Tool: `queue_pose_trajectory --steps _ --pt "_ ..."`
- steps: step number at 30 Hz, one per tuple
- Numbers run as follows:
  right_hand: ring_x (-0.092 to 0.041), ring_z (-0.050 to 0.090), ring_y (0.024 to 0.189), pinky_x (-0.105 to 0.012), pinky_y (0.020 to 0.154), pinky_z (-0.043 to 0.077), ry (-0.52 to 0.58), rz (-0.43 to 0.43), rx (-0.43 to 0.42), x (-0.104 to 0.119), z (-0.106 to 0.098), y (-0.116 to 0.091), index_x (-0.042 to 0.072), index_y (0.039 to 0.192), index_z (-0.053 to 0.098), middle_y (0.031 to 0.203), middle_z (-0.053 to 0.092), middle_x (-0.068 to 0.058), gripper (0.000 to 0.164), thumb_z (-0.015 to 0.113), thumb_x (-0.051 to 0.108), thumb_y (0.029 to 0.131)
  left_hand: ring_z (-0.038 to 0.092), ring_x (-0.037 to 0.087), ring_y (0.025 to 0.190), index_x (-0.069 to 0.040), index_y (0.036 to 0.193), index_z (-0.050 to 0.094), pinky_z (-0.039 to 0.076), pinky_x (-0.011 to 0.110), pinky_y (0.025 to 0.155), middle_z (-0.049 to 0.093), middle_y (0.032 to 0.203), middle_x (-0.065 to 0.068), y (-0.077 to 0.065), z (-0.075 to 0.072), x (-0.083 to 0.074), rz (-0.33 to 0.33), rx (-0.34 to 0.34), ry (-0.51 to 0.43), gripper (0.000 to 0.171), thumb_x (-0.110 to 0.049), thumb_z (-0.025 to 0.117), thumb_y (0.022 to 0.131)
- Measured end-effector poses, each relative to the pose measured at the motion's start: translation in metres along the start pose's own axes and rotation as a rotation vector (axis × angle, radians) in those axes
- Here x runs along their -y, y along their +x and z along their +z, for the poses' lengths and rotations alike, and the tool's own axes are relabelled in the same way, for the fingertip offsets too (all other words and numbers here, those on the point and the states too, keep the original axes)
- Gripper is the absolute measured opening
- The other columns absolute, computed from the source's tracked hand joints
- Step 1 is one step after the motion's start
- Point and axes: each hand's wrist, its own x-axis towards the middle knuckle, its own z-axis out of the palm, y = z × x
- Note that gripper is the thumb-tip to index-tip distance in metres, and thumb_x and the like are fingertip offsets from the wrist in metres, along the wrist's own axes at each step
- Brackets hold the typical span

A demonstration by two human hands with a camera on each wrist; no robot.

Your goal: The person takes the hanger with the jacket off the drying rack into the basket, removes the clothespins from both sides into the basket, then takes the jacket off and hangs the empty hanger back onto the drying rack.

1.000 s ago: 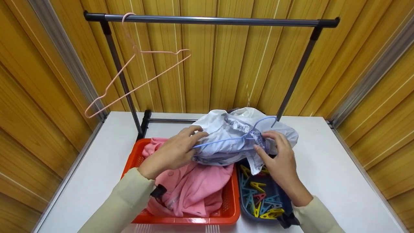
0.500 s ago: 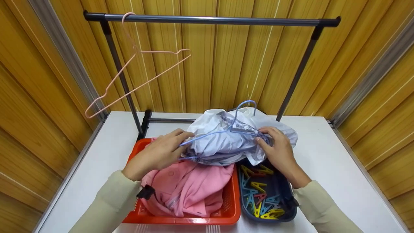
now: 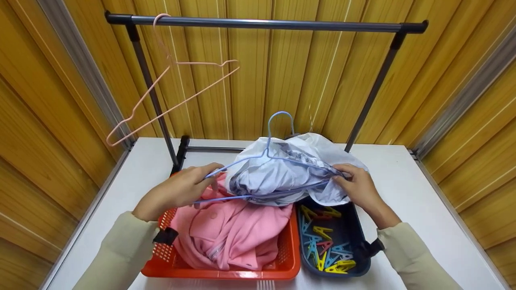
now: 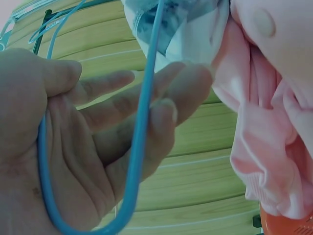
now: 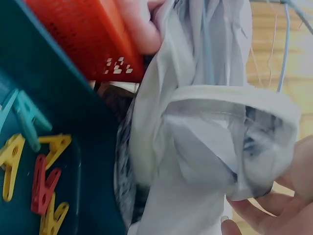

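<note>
A blue wire hanger (image 3: 269, 150) stands with its hook up, its right part inside a white garment (image 3: 274, 177) with dark-patterned trim. My left hand (image 3: 181, 187) holds the bare left end of the hanger. In the left wrist view, one wire of the hanger (image 4: 142, 122) crosses the bent fingers of my left hand (image 4: 98, 127), and another runs under the thumb along the palm. On the other side my right hand (image 3: 358, 183) pinches the garment's edge over the hanger's right end. The right wrist view shows the fingers of my right hand (image 5: 274, 210) below the white garment's fold (image 5: 205, 137).
Beneath lies a pink garment (image 3: 238, 237) in a red basket (image 3: 221, 274). Right of it, a dark blue tray (image 3: 360, 241) contains several coloured clothespins (image 3: 322, 231). Behind stands a rack with a dark rail (image 3: 282, 25), a pink hanger (image 3: 173, 112) hanging at its left.
The blue hanger has moved left and its hook has swung upright. My left hand has drawn left and down with the hanger's end; my right hand has shifted slightly right along the garment.
</note>
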Motion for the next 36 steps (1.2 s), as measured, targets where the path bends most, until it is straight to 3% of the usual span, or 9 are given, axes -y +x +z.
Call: queue_pose_trajectory --steps 4,7,9,13,19,25,33,36 --pt "-0.023 0.062 0.100 -0.020 0.082 0.048 -0.045 0.040 -0.019 -0.009 -0.003 -0.001 -0.002 0.109 0.069 0.109 0.069 -0.021 0.022 0.060 -0.001 0.089 0.064 0.018 0.060 -0.030 0.142 0.044 0.054 0.035 0.056 0.068 0.104 0.009 -0.004 -0.002 0.003 -0.009 0.050 -0.095 0.039 -0.032 0.042 0.103" --pt "-0.028 0.062 0.100 -0.036 0.086 0.047 -0.085 0.060 -0.028 -0.013 -0.004 -0.002 0.000 0.107 0.070 0.105 0.070 -0.020 0.019 0.059 0.004 0.091 0.065 0.019 0.066 -0.029 0.143 0.043 0.056 0.035 0.059 0.068 0.106 0.010 -0.004 -0.004 0.004 0.019 0.070 -0.137 0.041 -0.037 0.041 0.103" --pt "-0.028 0.062 0.097 -0.040 0.086 0.046 -0.106 0.067 -0.033 -0.015 -0.004 -0.003 0.000 0.103 0.070 0.100 0.070 -0.018 0.017 0.059 0.007 0.092 0.065 0.019 0.067 -0.030 0.142 0.044 0.055 0.034 0.059 0.069 0.106 0.009 -0.003 -0.005 0.003 0.048 0.075 -0.158 0.041 -0.040 0.040 0.102" --pt "-0.019 0.055 0.080 -0.032 0.074 0.043 -0.125 0.081 -0.023 -0.016 -0.003 -0.005 0.002 0.092 0.066 0.081 0.063 -0.009 0.014 0.058 0.013 0.094 0.064 0.020 0.060 -0.030 0.139 0.046 0.054 0.034 0.056 0.069 0.103 0.010 0.000 -0.005 0.002 0.101 0.077 -0.213 0.039 -0.040 0.035 0.104" --pt "-0.011 0.044 0.062 -0.025 0.060 0.036 -0.033 0.149 0.023 -0.015 0.000 -0.011 0.005 0.075 0.050 0.065 0.040 0.003 0.031 0.050 0.023 0.100 0.063 0.025 0.056 -0.017 0.142 0.043 0.055 0.040 0.054 0.064 0.105 0.021 0.006 -0.003 -0.001 0.139 0.105 -0.359 0.041 -0.031 0.030 0.106" --pt "-0.009 0.047 0.048 -0.027 0.049 0.044 0.070 0.219 0.109 -0.012 0.000 -0.019 0.002 0.080 0.049 0.056 0.045 0.004 0.037 0.044 0.030 0.102 0.067 0.028 0.058 -0.009 0.142 0.039 0.056 0.047 0.055 0.066 0.107 0.021 0.016 0.000 -0.014 0.158 0.122 -0.437 0.046 -0.034 0.026 0.106" --pt "-0.007 0.042 0.041 -0.024 0.045 0.038 0.183 0.210 0.203 -0.011 0.000 -0.028 -0.003 0.083 0.048 0.051 0.039 0.005 0.037 0.045 0.028 0.103 0.054 0.018 0.049 -0.013 0.138 0.046 0.049 0.032 0.051 0.059 0.102 0.014 0.033 0.012 -0.040 0.157 0.061 -0.519 0.042 -0.035 0.028 0.106" --pt "-0.010 0.048 0.040 -0.026 0.043 0.043 0.241 0.223 0.238 -0.010 -0.002 -0.031 -0.003 0.090 0.050 0.050 0.048 0.003 0.038 0.043 0.032 0.103 0.052 0.017 0.053 -0.014 0.137 0.048 0.047 0.031 0.051 0.060 0.104 0.016 0.042 0.017 -0.049 0.160 0.031 -0.514 0.043 -0.036 0.028 0.106"
